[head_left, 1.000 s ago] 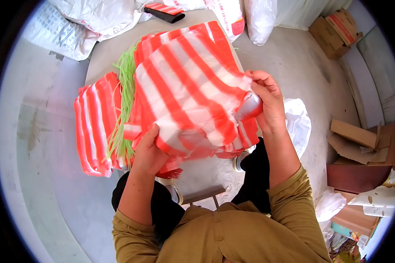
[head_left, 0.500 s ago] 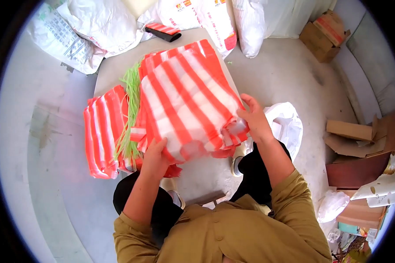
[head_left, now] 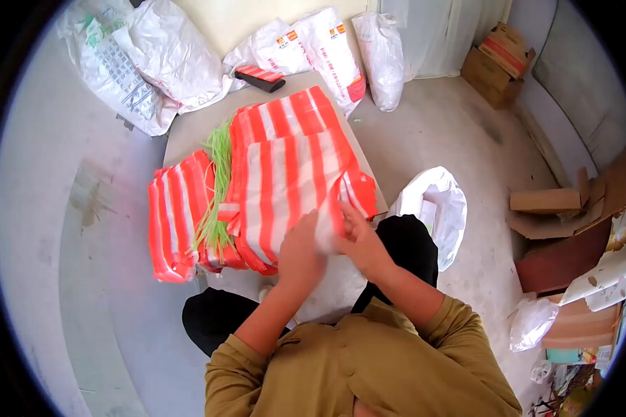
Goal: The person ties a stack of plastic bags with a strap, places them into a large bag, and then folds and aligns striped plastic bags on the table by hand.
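A stack of red-and-white striped plastic bags lies on a small table. My left hand is closed on the near edge of the top bag. Close beside it, my right hand pinches the bag's near right corner, which is lifted and folded inward. Motion blurs the plastic between the two hands. Green plastic strings lie along the stack's left side. Left of the strings sits a second pile of striped bags.
A black roll-like object with a striped top lies at the table's far end. White sacks lean along the back wall. An open white plastic bag stands right of my knee. Cardboard boxes sit at far right, with an opened carton nearer.
My hands have come together at the bag's near edge from its two sides. The top bag now lies flatter, its right corner folded inward. The view has shifted slightly.
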A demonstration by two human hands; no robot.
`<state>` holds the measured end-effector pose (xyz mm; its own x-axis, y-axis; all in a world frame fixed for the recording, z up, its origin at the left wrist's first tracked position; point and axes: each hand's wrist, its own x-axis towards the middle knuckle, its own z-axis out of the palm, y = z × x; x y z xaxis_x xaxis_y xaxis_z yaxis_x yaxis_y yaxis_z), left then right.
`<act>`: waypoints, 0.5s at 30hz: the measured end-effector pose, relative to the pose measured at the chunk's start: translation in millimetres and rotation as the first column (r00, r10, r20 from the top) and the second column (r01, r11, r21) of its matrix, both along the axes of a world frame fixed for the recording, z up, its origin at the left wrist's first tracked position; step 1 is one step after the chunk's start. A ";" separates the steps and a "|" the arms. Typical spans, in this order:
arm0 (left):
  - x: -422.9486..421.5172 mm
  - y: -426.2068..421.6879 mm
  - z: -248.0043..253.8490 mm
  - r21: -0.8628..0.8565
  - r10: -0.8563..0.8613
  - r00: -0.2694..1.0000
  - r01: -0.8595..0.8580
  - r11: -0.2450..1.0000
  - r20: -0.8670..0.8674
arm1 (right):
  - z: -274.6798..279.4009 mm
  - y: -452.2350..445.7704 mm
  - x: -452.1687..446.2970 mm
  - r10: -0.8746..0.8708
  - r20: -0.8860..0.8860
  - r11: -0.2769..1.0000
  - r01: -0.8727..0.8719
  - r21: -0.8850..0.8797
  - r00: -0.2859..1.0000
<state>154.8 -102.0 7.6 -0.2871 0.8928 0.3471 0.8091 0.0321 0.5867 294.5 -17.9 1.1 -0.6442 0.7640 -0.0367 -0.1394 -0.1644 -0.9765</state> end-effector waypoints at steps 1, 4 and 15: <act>-2.6 -4.3 7.0 -0.044 0.004 1.000 -0.003 0.999 0.023 | -4.4 -9.1 -0.6 0.027 -0.018 0.995 -0.026 0.096 0.999; -25.4 -15.6 14.4 -0.073 0.011 0.997 -0.005 0.997 0.073 | -3.1 -9.3 8.1 0.134 0.075 0.949 -0.150 0.278 0.988; -89.7 -65.6 106.9 -0.044 -0.221 0.896 0.257 0.965 0.386 | 46.2 69.6 8.9 -0.293 0.196 0.331 -0.093 0.939 0.936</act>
